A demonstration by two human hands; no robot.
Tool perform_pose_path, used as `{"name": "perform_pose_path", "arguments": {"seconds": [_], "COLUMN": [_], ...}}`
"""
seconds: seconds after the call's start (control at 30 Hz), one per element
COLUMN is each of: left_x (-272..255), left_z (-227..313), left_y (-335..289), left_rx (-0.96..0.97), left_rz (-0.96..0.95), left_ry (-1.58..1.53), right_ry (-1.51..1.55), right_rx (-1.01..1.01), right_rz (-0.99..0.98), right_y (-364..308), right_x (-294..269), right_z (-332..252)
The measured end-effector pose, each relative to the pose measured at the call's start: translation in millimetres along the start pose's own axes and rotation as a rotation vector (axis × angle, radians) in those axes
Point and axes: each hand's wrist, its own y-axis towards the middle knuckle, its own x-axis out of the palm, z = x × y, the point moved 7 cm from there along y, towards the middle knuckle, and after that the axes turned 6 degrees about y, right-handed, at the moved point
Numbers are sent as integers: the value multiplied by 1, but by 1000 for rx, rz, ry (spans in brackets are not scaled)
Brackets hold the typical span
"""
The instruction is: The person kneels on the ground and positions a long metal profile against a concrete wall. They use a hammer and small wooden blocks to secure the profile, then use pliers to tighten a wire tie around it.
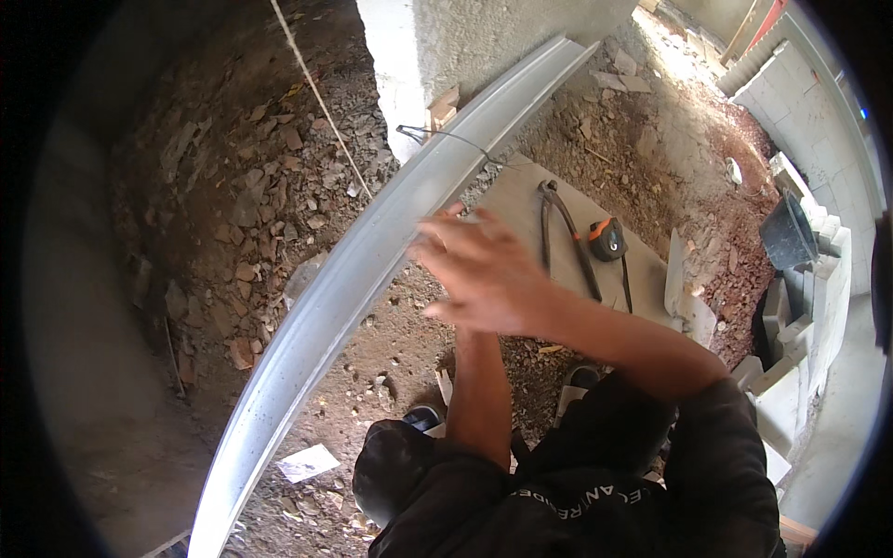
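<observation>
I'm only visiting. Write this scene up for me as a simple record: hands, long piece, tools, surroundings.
Right hand: fingers spread, blurred, over the edge of the metal beam; contact unclear
Left forearm: its end mostly hidden behind the right hand
Metal beam: long, silvery, with wire across it
Tools: pincers and orange-black tape measure, on a flat board
Surroundings: rubble, pale blocks, dark bucket

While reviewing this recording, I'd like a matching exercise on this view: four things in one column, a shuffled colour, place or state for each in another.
1. metal channel
2. tape measure
3. pincers
4. bucket

A. dark, toward the picture's right edge
B. black and orange
C. silvery, running diagonally across the view
D. two long handles spread apart

Pairs: 1-C, 2-B, 3-D, 4-A
</observation>
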Motion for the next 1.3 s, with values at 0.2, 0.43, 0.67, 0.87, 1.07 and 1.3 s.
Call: {"name": "perform_pose_path", "arguments": {"seconds": [0.2, 0.43, 0.67, 0.87, 1.07, 1.3], "left_x": [3, 3, 1, 24, 64, 70], "left_z": [-7, -14, -16, -62, -52, -59], "left_y": [20, 16, 15, -22, -52, -29], "left_rx": [100, 41, -28, -306, -276, -391], "left_rz": [-78, -23, -49, -362, -490, -429], "left_ry": [550, 572, 536, 633, 682, 465], "right_ry": [-196, -183, 147, 394, 348, 220], "right_rx": [665, 763, 1041, 1042, 763, 814], "right_rz": [-93, -189, -148, -22, 65, -50], "right_y": [-155, -202, -192, -206, -169, -131], "right_x": [-57, -15, -10, -16, -78, -90], "right_z": [108, 131, 149, 149, 97, 94]}}
